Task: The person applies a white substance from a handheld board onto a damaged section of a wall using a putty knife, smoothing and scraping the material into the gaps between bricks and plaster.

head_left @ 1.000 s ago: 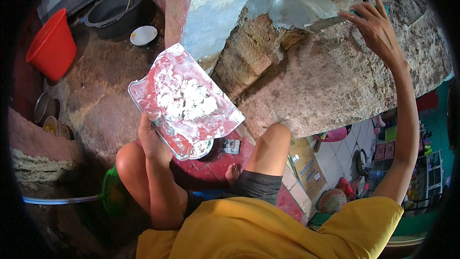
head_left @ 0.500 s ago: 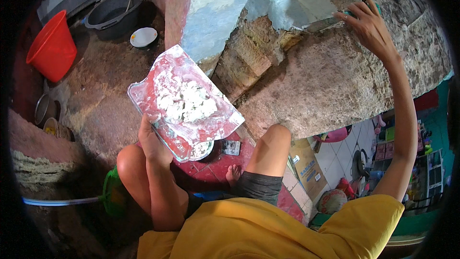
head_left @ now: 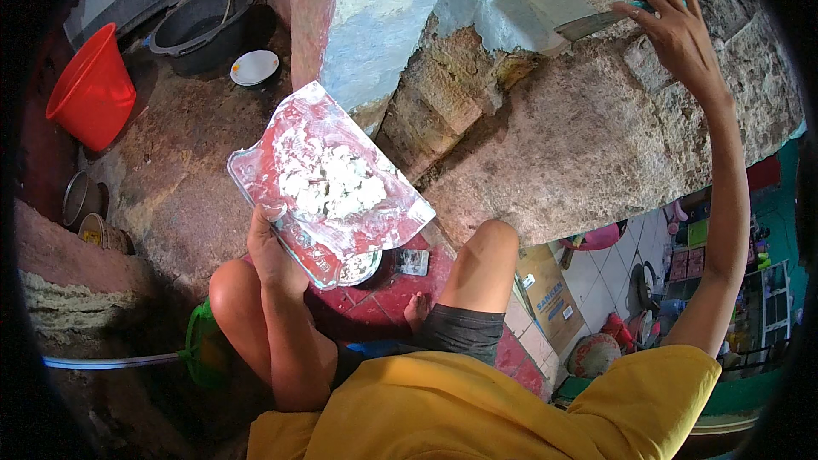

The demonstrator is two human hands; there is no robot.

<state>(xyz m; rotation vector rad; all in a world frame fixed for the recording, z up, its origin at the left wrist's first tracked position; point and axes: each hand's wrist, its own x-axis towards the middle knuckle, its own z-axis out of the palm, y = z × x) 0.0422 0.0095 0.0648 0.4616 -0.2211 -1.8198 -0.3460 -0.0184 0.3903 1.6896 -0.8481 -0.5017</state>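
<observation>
My left hand [head_left: 279, 254] grips the near edge of a red plastic board [head_left: 247, 162], holding it tilted above my knees. White putty [head_left: 336, 183] lies in a lumpy heap on it and is smeared around. Up at the far right, my right hand [head_left: 686, 47] is closed round the green handle of a putty knife [head_left: 590, 26]. Its blade points left, close to the lower edge of the pale painted part of the wall [head_left: 388, 13]; whether it touches cannot be told. Below spreads rough, bare masonry [head_left: 579, 119], with a broken hollow [head_left: 443, 102] beside it.
Partly under the board is a bowl of white stuff [head_left: 365, 267], beside a small dark box [head_left: 413, 262]. A red bucket [head_left: 94, 89], a black tub [head_left: 200, 38] and a white plate [head_left: 254, 67] are at the far left. Flat cardboard [head_left: 552, 298] lies right of my knee.
My right hand has moved slightly up and right with the putty knife, and more of the blade shows against the wall. The board and my left hand have barely moved.
</observation>
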